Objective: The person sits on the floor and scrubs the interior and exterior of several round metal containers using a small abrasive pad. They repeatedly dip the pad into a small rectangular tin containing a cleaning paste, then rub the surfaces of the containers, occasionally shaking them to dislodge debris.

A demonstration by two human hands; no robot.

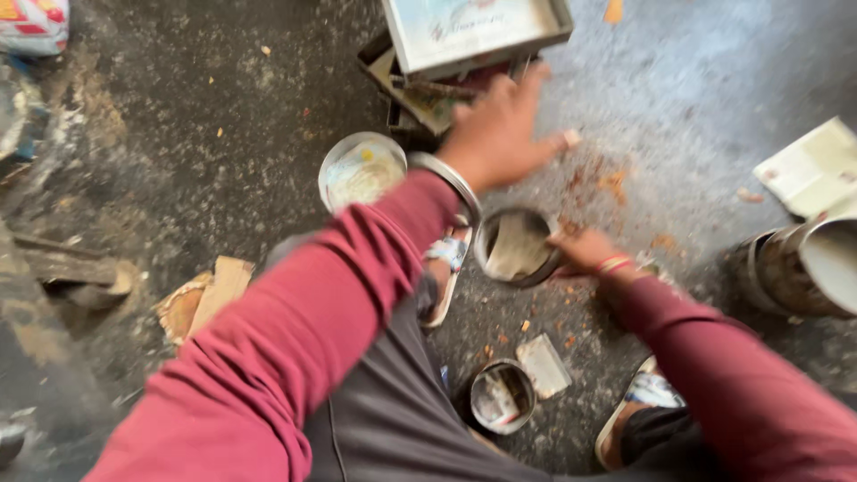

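Observation:
My left hand [500, 125] reaches forward with its fingers spread and holds nothing. It hovers at the edge of a stack of flat trays [473, 36], and a steel bangle [451, 178] sits on its wrist. My right hand [585, 252] grips the right rim of a round metal tin [516, 248] on the floor. The tin has a greyish lump inside. Both arms wear maroon sleeves. The view is motion-blurred.
A shallow round tin with pale contents [361, 170] lies left of my left wrist. A smaller tin [500, 397] and a card [543, 366] sit between my sandalled feet. A large can [803, 263], a folded paper [812, 165], wood scraps [205, 299] and spilled orange-brown powder [611, 183] surround me.

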